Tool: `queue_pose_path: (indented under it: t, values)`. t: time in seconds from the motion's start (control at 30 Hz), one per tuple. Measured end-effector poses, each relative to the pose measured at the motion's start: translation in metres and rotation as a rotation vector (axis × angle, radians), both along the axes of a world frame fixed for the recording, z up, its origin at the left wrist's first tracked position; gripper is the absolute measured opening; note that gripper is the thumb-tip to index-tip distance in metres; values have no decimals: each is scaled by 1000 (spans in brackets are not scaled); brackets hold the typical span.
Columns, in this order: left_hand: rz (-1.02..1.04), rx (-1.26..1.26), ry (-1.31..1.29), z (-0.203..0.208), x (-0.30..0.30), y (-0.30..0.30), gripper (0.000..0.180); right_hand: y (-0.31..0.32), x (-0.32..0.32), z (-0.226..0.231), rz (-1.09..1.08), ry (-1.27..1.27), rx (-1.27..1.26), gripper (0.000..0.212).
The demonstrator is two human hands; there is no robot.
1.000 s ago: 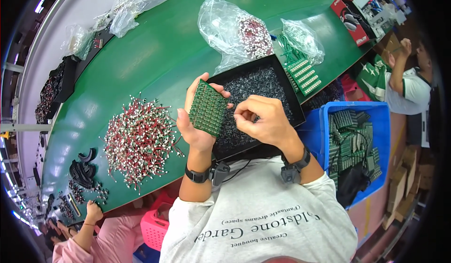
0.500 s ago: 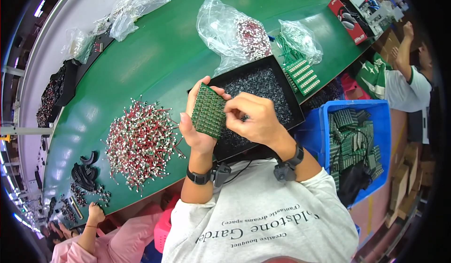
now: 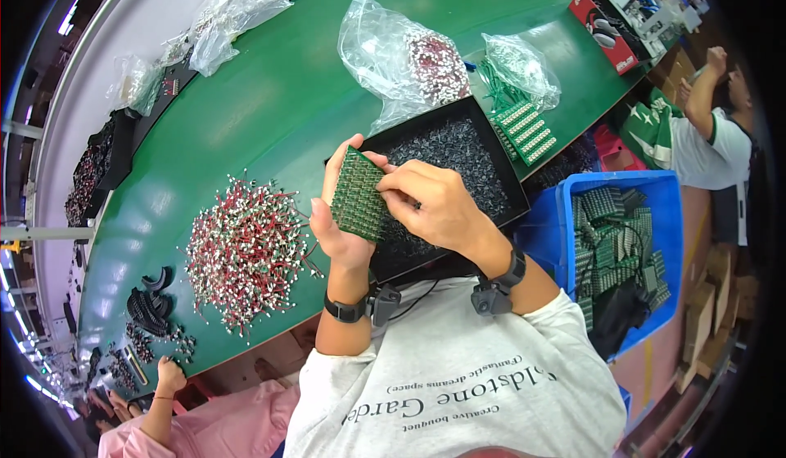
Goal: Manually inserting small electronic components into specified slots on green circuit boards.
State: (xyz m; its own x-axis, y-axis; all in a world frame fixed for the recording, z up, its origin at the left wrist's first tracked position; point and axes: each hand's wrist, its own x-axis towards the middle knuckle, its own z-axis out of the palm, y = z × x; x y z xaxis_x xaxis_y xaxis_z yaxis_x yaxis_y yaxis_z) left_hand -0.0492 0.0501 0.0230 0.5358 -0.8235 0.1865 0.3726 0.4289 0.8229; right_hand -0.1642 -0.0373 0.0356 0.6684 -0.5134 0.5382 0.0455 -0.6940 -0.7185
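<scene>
The left hand (image 3: 348,249) cradles a thin green board (image 3: 359,196), tilted, above the left side of a black tray (image 3: 401,268). In comes the right hand (image 3: 438,204), fingertips pinched narrow at the board's right edge; whether they grip anything, I can't tell. Small dark bits (image 3: 471,159) fill the straight-rimmed tray, partly hidden by hands. Leftward sits a tangled wire heap (image 3: 246,249); beyond it, smooth green table (image 3: 270,90) stretches wide, beside a crinkled clear bag (image 3: 372,49).

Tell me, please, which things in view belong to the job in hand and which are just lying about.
Seemingly in use:
board, held in the left hand, right hand close by
black tray, partly behind the hands

Apparently lying about:
wire pile
red box
clear bags
</scene>
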Motion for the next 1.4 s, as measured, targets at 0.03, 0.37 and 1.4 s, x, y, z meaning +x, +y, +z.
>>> queue_pose_path:
  t: [0.03, 0.37, 1.4]
  values:
    - [-4, 4, -7, 0, 1, 1, 101, -1, -1, 0, 2, -1, 1, 15]
    - [8, -21, 28, 0, -3, -1, 100, 5, -2, 0, -103, -57, -47, 15]
    - [-23, -69, 58, -3, 2, 3, 100, -3, -4, 3, -66, -73, 44, 14]
